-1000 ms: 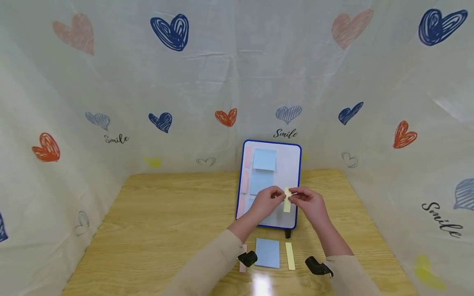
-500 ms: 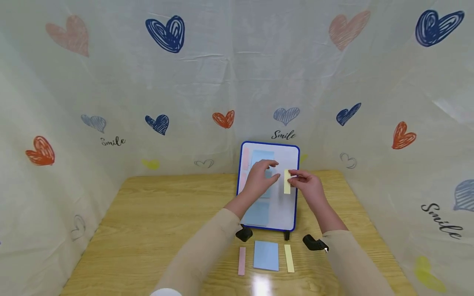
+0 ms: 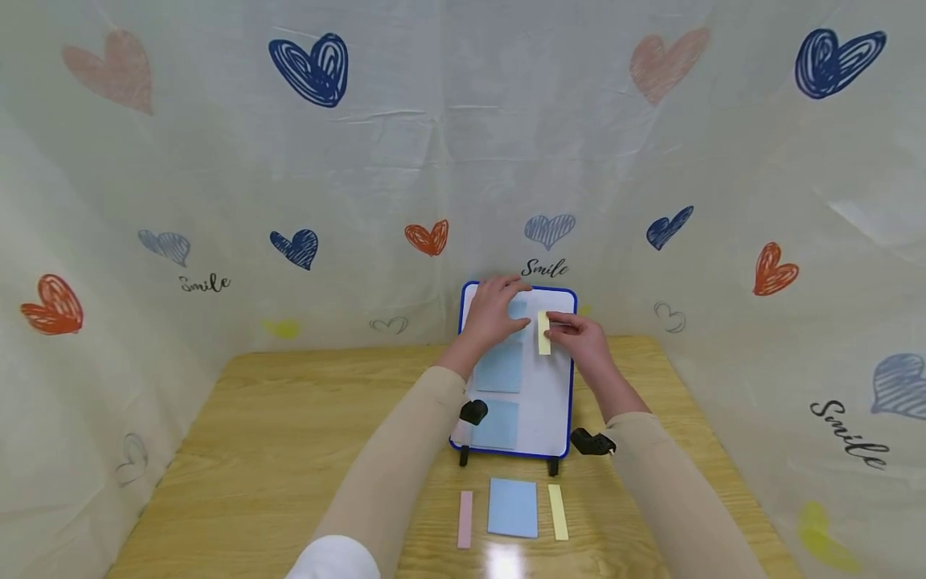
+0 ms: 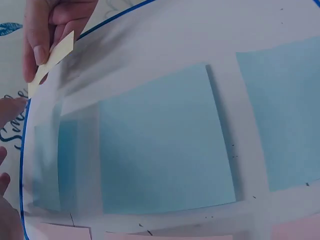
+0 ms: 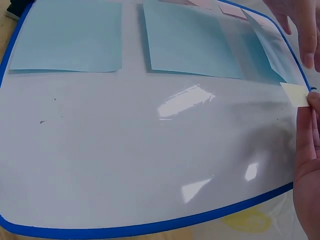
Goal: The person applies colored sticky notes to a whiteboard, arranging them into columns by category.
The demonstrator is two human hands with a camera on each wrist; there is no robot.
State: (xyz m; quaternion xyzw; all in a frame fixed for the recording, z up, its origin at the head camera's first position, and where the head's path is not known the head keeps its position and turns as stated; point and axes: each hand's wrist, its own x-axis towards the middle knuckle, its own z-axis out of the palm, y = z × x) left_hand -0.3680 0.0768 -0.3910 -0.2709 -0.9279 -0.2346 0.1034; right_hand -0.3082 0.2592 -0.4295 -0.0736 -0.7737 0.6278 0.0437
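A small whiteboard [image 3: 546, 410] with a blue rim stands tilted on black feet. Several square blue sticky notes [image 4: 165, 145] are stuck down its left part, with pink strips [image 5: 232, 11] along the left edge. My right hand [image 3: 584, 342] pinches a narrow yellow sticky strip [image 3: 543, 334] between thumb and fingers, close over the upper right of the board. My left hand [image 3: 492, 315] is over the board's upper left, in front of the top blue note, fingers bent apart from the thumb with nothing between them.
On the wooden table [image 3: 311, 450] in front of the board lie a pink strip pad [image 3: 465, 519], a blue note pad [image 3: 512, 508] and a yellow strip pad [image 3: 558, 512]. A white curtain [image 3: 391, 169] with printed hearts hangs behind the board.
Both hands were at the yellow strip; my left hand has let go and moved up and left over the top blue note. My right hand has raised the strip higher up the board.
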